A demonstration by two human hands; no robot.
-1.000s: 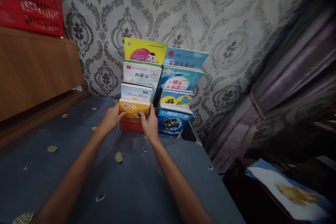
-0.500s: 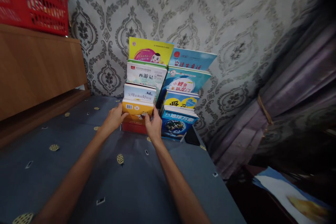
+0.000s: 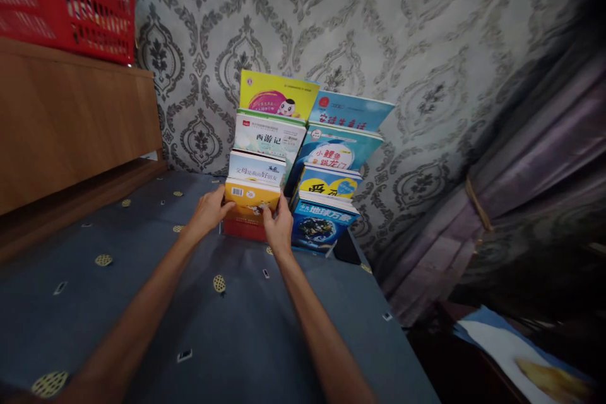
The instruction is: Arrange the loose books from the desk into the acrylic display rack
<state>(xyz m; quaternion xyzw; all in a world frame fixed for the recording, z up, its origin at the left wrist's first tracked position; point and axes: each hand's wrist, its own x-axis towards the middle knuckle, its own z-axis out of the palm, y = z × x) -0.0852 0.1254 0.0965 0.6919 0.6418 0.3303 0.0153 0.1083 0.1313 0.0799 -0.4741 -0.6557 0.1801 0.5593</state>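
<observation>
An orange book [image 3: 246,201] with a barcode and a red lower part stands at the front of the left row of books. My left hand [image 3: 207,211] grips its left edge, thumb on the front. On its right edge is my right hand [image 3: 278,227], thumb across the cover and fingers partly hidden along the side. Behind it rise a pale blue book [image 3: 258,168], a white and green book [image 3: 271,132] and a yellow book [image 3: 280,92]. Just right of my right hand, a blue book [image 3: 318,228] with a globe fronts the second row.
Farther back in the right row are a yellow and blue book [image 3: 327,184], a teal book [image 3: 360,146] and a light blue book [image 3: 355,111]. A dark flat object [image 3: 347,249] lies beside them. Wooden furniture [image 3: 80,120] bears a red basket [image 3: 97,6]; a curtain [image 3: 440,227] hangs right.
The view has shifted slightly, so the books sit a little farther right in the picture. Both hands keep the same hold on the orange book.
</observation>
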